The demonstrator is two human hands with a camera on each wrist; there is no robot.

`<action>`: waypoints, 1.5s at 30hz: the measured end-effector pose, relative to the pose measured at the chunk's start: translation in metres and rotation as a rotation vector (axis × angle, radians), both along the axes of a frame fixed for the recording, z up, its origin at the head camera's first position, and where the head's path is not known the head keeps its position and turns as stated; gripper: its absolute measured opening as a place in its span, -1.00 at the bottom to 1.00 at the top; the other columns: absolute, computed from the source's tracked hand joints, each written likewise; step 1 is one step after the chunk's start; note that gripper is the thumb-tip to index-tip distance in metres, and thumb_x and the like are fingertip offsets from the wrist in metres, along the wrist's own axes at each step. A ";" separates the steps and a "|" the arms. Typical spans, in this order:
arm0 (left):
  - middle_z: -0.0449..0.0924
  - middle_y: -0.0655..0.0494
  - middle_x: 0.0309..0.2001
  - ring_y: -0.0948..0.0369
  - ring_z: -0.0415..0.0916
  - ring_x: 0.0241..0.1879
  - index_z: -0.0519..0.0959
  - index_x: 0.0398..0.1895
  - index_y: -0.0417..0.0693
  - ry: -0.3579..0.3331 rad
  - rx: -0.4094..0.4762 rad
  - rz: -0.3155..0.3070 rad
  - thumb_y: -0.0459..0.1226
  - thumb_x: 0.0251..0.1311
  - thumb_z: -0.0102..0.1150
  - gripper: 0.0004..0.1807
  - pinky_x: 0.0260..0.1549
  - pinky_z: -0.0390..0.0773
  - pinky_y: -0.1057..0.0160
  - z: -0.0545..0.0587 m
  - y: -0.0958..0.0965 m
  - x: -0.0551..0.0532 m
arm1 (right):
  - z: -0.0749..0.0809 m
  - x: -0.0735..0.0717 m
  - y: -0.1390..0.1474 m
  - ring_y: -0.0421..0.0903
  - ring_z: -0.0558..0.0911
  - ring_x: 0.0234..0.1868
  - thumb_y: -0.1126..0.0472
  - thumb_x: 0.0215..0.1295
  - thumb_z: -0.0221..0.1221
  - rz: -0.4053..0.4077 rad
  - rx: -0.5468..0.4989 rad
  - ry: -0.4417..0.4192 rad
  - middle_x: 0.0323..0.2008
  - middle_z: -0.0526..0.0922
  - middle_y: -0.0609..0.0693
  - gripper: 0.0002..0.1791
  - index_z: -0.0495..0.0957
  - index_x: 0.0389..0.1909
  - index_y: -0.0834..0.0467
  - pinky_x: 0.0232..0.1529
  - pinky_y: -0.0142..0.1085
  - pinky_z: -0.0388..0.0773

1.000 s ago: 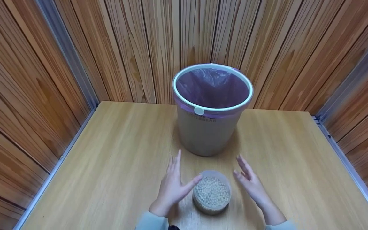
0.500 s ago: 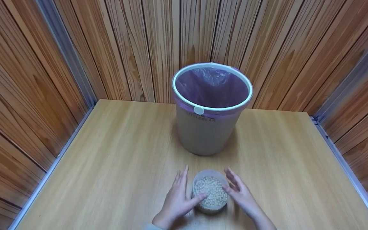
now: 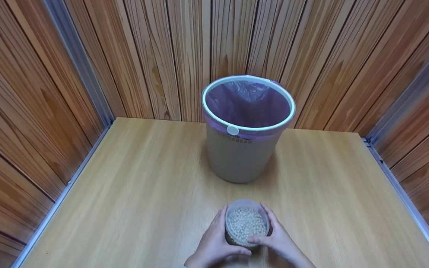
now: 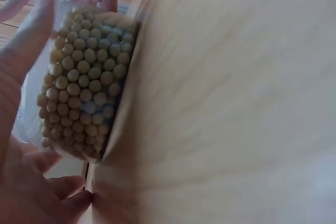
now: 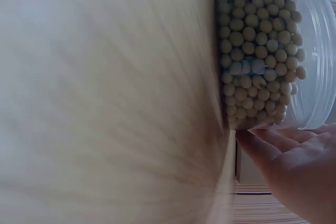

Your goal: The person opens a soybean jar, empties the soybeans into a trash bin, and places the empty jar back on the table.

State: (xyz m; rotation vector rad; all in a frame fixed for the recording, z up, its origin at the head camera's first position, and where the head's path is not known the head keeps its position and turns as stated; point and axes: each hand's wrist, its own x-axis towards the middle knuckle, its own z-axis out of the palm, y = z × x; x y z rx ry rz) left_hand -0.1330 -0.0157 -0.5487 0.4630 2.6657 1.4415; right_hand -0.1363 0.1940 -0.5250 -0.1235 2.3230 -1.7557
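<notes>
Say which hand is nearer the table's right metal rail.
Right. The right hand holds the tub on the side towards the metal rail; the left hand holds the opposite side, farther away.

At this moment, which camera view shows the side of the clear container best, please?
The right wrist view. There the clear container shows most of its side, with pale balls visible through it. In the left wrist view, the left hand covers part of the upper wall. The head view shows mostly the top.

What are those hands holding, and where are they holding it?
A clear tub of little pale balls. The left hand and right hand hold it around its sides, one on each side.
</notes>
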 end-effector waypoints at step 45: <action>0.17 0.14 0.32 0.14 0.21 0.27 -0.08 0.39 0.10 0.117 0.378 -0.041 0.08 -0.38 0.51 0.25 0.25 0.20 -0.04 0.049 0.007 -0.010 | 0.062 0.007 -0.015 0.03 0.24 0.29 0.27 -0.35 0.51 -0.100 -0.022 0.274 0.37 0.19 0.01 0.20 0.03 0.39 0.07 0.22 0.06 0.15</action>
